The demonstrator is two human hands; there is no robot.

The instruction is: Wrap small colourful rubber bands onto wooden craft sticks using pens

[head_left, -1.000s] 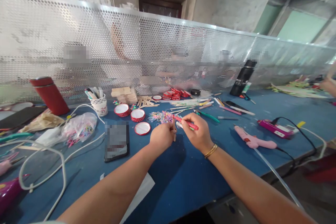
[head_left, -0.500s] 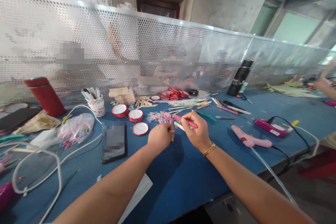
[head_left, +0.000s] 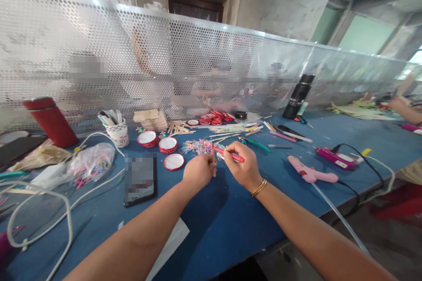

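My left hand (head_left: 198, 171) is closed around a thin wooden craft stick (head_left: 214, 156), held upright with its lower end showing below the fingers. In my right hand (head_left: 244, 166) is a red marker pen (head_left: 236, 157), pinched like a writing tool. Its tip points left and is at the stick's upper part; whether it touches I cannot tell. Just behind both hands lies a pile of colourful rubber bands (head_left: 197, 145). Left of the pile are a round red lid (head_left: 173, 162) with a white inside and two small red tins (head_left: 168, 144).
A phone (head_left: 141, 180) lies left of my forearm, near a white cable (head_left: 70, 224). On the right are a pink glue gun (head_left: 311, 172) and a purple power strip (head_left: 336, 159). Stacked craft sticks (head_left: 150, 118), a pen cup (head_left: 117, 132) and a black bottle (head_left: 298, 96) stand farther back.
The view has shifted slightly, moving everything a little left. The red marker's tip has come slightly lower and closer to the craft stick. Both hands keep their holds.
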